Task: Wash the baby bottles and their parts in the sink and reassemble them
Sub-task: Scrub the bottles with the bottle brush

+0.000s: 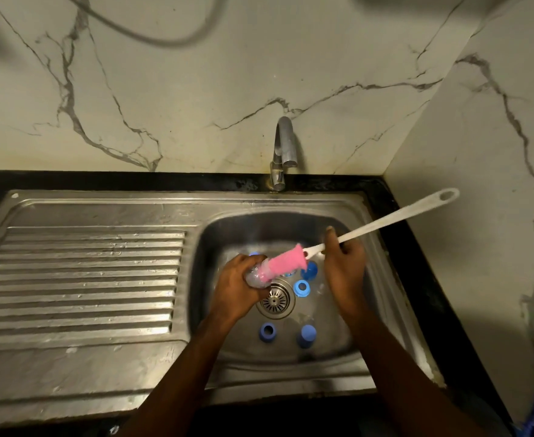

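My left grip (238,287) held the bottle (254,276); my right grip (342,263) held the brush (290,263), its sponge entering the bottle above the sink (363,310).

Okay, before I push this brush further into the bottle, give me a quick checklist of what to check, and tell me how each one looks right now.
1. Left hand has a firm hold on the clear plastic baby bottle: ok, fingers wrap it.
2. Right hand grips the white long-handled brush: ok, held near the head.
3. Pink sponge head lined up with the bottle mouth: ok, its tip is already inside.
4. Water running from the steel tap: not ok, no stream visible.
5. Blue plastic bottle parts in the steel sink basin clear of the round drain strainer: ok, none covers it.
6. Soap on the sponge: cannot tell.
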